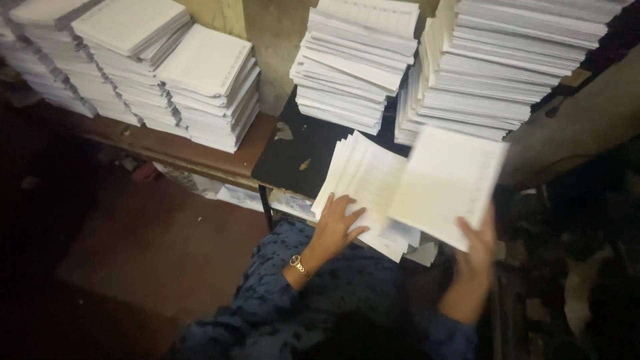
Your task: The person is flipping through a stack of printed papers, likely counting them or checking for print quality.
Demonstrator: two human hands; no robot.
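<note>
Far left: three leaning stacks of white printed sheets [133, 67] on a brown wooden bench [200, 152], against the wall; edges staggered, not squared; nothing touching them.

Centre: black tabletop [293, 157] just beside the bench, carrying two taller paper stacks [357, 63] at the back; a fanned pile of loose sheets [363, 180] lies at the front edge, overhanging toward the person.

Left hand [335, 225]: flat on the near-left corner of the fanned pile, fingers spread, palm down; pressing, not gripping; gold wristwatch [300, 267] on that wrist, blue patterned sleeve [267, 293] below.

Right hand [477, 250]: pinching the lower right corner of a white folded section [445, 185], thumb hidden behind the paper, fingers on the front; the section is lifted and tilted above the right side of the fanned pile, blurred, so it's moving; can't tell whether it's one sheet or several.

Judgement on doing this well: keep the left palm anchoring the pile so the fan doesn't slide off the overhanging edge; hold the lifted section nearer mid-edge rather than by the corner alone, corner pinch lets it flop and crease; land it square to the pile's long edge; watch the tall stack [493, 60] just behind on the right, it leans and sits close to the lifted paper.
</note>
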